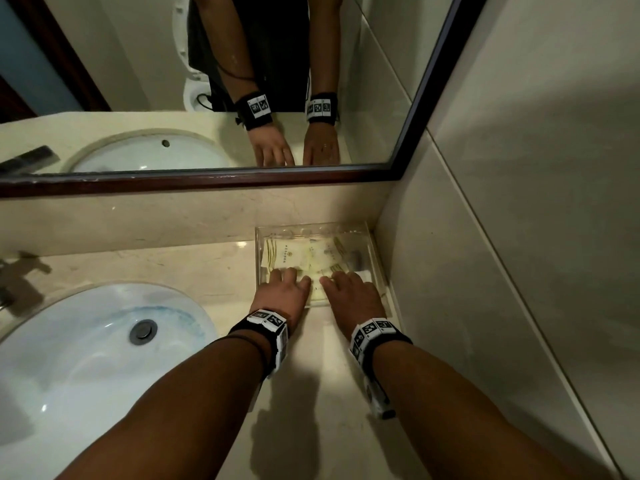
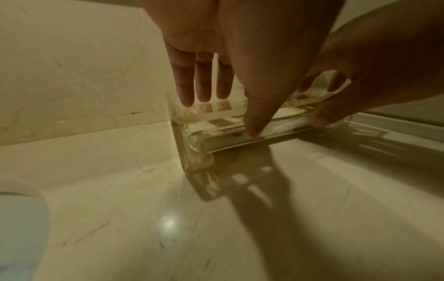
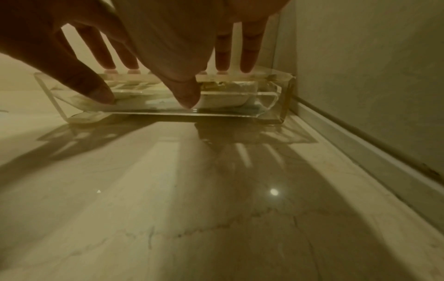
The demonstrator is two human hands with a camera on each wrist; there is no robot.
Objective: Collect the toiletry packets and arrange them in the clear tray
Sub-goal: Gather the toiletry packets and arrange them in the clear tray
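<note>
The job looks almost done: the packets (image 1: 298, 259) lie in the clear tray (image 1: 377, 258), and the left hand (image 1: 282, 296) and right hand (image 1: 353, 292) press them flat with straight fingers, their grip holding nothing.

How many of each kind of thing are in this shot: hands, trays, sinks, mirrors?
hands: 2, left hand and right hand
clear tray: 1
sink: 1
mirror: 1
Total: 5
The toiletry packets overlap in the tray; cannot be counted.
</note>
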